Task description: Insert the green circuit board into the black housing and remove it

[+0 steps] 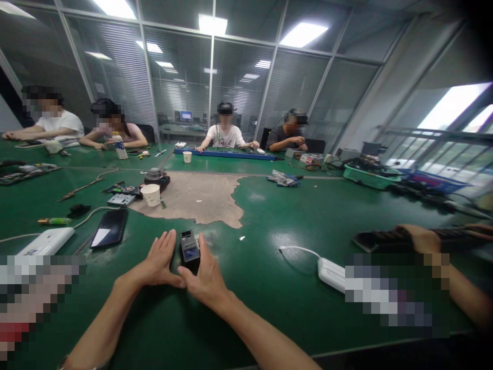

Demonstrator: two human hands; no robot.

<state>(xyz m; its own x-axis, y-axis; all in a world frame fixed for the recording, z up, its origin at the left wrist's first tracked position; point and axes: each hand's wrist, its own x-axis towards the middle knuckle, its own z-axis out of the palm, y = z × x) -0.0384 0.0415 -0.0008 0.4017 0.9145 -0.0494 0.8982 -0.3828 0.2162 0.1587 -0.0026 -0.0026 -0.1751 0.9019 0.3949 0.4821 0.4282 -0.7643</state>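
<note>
A small dark box-shaped device with a little screen on its top face stands on the green table in front of me. My right hand is around its near right side, the fingers along the right and the thumb by the near left corner. My left hand rests to the left of the device, fingers stretched out and thumb pointing towards my right thumb. Nothing shows in the left hand. The device's lower part is partly hidden behind my right hand.
Left lie a black phone, a white power bank and a paper cup. A white charger-like block with cable is on the right. A neighbour's hand holds a dark long part. Several people sit across the table.
</note>
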